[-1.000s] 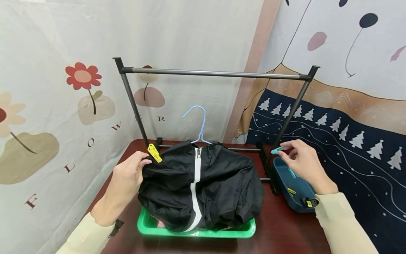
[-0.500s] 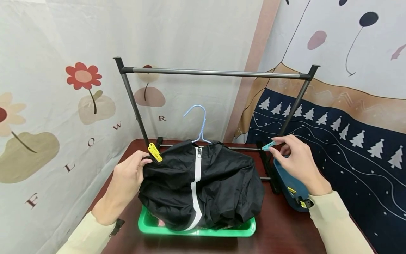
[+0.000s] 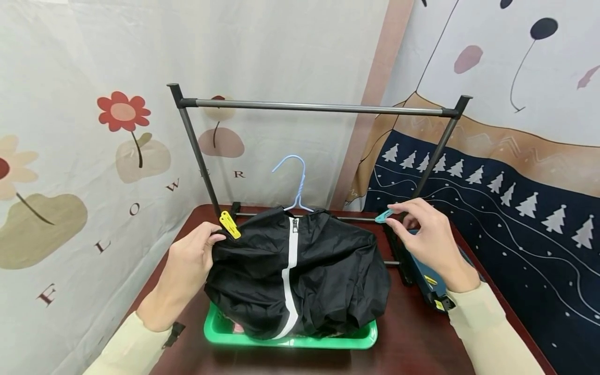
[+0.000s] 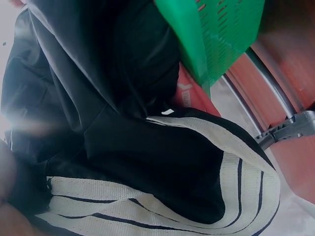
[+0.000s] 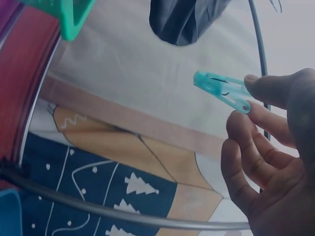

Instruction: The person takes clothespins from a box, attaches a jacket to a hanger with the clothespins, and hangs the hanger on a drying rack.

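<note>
A black jacket [image 3: 337, 265] with a white zip strip hangs on a light-blue wire hanger [image 3: 300, 179] and drapes over a green basket [image 3: 290, 342]. On the jacket's left shoulder area sits a yellow clothespin [image 3: 229, 224]. My left hand [image 3: 187, 265] pinches the jacket's cloth just below that clothespin; striped white trim on the black cloth [image 4: 147, 152] fills the left wrist view. Between thumb and fingertips, my right hand [image 3: 428, 242] pinches a turquoise clothespin [image 5: 221, 88], held in the air right of the jacket and apart from it.
A metal rack with a horizontal bar [image 3: 319, 108] stands behind the jacket on the dark red table [image 3: 394, 333]. At the right, partly behind my right wrist, is a blue tray [image 3: 424, 276] with a yellow clothespin [image 3: 430, 280] in it. Printed curtains surround the table.
My right hand has moved left from above the blue tray toward the jacket, carrying the turquoise clothespin. The left hand keeps its pinch on the cloth and has barely moved.
</note>
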Demonstrator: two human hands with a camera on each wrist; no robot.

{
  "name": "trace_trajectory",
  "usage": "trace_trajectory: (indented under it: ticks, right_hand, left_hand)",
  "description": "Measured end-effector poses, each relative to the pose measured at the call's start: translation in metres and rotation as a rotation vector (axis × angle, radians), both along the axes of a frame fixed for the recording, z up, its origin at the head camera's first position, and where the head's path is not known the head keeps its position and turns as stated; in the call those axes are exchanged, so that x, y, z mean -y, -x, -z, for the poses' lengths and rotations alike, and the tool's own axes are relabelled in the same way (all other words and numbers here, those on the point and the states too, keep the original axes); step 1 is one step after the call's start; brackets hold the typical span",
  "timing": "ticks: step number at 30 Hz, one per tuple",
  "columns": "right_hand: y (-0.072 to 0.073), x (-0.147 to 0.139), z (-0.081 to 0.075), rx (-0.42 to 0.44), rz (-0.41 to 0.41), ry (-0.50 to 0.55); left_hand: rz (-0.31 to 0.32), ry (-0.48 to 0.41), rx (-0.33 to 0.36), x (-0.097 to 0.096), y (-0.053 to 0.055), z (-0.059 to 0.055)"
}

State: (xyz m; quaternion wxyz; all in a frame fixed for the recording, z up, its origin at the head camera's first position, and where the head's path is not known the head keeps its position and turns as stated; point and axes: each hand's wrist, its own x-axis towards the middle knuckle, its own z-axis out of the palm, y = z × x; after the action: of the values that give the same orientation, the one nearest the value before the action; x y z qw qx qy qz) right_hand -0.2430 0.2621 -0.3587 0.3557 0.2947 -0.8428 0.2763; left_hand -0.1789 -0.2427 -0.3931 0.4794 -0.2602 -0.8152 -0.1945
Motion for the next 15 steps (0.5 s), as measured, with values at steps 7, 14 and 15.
trace_trajectory:
  ticks: [7,14,15]
  right_hand:
    - [-0.002,0.013,0.0,-0.021,-0.052,0.018]
    - [-0.003,0.025,0.0,-0.03,-0.109,0.051]
    - [-0.003,0.026,0.0,-0.032,-0.114,0.054]
  left_hand:
    - [0.001,0.007,0.015,0.001,-0.001,0.0]
    - [0.001,0.004,0.006,0.0,-0.001,0.0]
    - [0.001,0.004,0.003,0.0,-0.001,0.0]
